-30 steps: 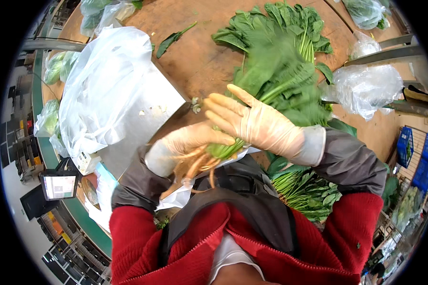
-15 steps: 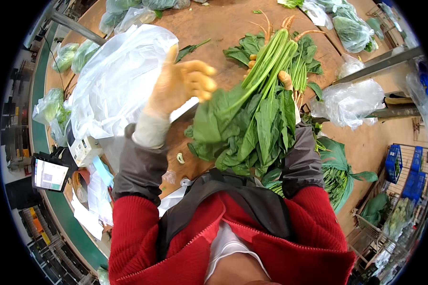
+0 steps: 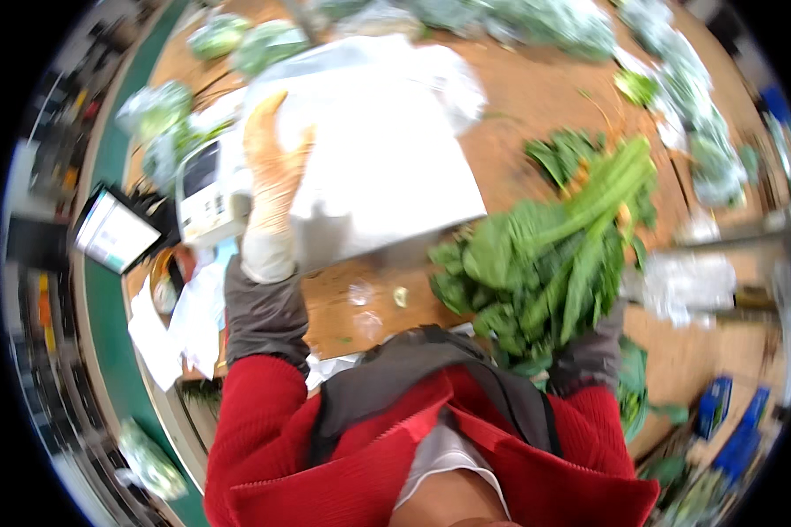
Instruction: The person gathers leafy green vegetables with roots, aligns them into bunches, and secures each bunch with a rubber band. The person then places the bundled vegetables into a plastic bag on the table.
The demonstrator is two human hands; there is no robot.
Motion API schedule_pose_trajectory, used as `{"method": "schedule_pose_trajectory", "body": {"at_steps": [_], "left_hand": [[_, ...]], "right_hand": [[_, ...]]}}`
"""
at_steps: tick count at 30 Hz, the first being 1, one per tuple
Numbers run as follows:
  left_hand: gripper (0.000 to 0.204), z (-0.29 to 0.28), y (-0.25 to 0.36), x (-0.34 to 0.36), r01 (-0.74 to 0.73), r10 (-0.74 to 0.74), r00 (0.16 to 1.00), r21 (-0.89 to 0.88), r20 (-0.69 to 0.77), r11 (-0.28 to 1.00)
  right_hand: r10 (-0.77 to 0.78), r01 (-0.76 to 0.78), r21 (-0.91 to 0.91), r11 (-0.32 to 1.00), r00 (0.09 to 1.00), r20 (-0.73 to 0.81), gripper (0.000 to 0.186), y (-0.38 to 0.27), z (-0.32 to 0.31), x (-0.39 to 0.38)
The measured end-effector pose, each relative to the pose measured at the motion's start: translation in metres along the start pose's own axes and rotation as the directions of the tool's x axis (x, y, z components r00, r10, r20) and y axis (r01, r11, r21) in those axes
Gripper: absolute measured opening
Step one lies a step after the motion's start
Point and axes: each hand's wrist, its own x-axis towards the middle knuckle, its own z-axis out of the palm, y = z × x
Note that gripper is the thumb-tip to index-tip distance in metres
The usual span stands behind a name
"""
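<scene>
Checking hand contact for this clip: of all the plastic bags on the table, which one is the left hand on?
The left hand lies on the big white bag stack mid-table, which is flat and empty; the other bags along the far edge hold greens.

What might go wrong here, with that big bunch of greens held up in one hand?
The leafy bunch hangs from the right hand, which the leaves hide, so stems may slip out onto the brown table. The gloved left hand reaches across the clear plastic bags beside a small white machine and might nudge it.
</scene>
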Motion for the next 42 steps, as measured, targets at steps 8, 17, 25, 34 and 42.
{"method": "schedule_pose_trajectory", "body": {"at_steps": [8, 17, 25, 34, 42], "left_hand": [[0.035, 0.009, -0.072, 0.049, 0.224, -0.392, 0.848, 0.429, 0.357, 0.875], [0.024, -0.049, 0.003, 0.085, 0.104, -0.118, 0.984, 0.109, 0.132, 0.989], [0.025, -0.089, -0.063, -0.031, 0.45, -0.474, 0.855, 0.153, 0.212, 0.88], [0.049, -0.097, -0.006, -0.096, 0.225, -0.274, 0.911, 0.184, 0.308, 0.957], [0.032, -0.165, 0.025, -0.134, 0.465, -0.286, 0.884, -0.756, 0.37, 0.461]], "right_hand": [[0.594, -0.593, 0.044, 0.804, 0.804, -0.01, 0.06, 0.135, 0.077, 0.037], [0.737, -0.721, 0.295, 0.626, 0.671, 0.076, 0.039, 0.23, 0.05, 0.098], [0.365, -0.406, -0.221, 0.887, 0.908, -0.204, 0.037, 0.205, 0.089, 0.144], [-0.028, -0.177, -0.61, 0.772, 0.95, -0.312, 0.036, 0.204, 0.075, 0.203], [-0.229, -0.066, -0.781, 0.621, 0.938, -0.261, 0.036, 0.224, 0.058, 0.235]]}}
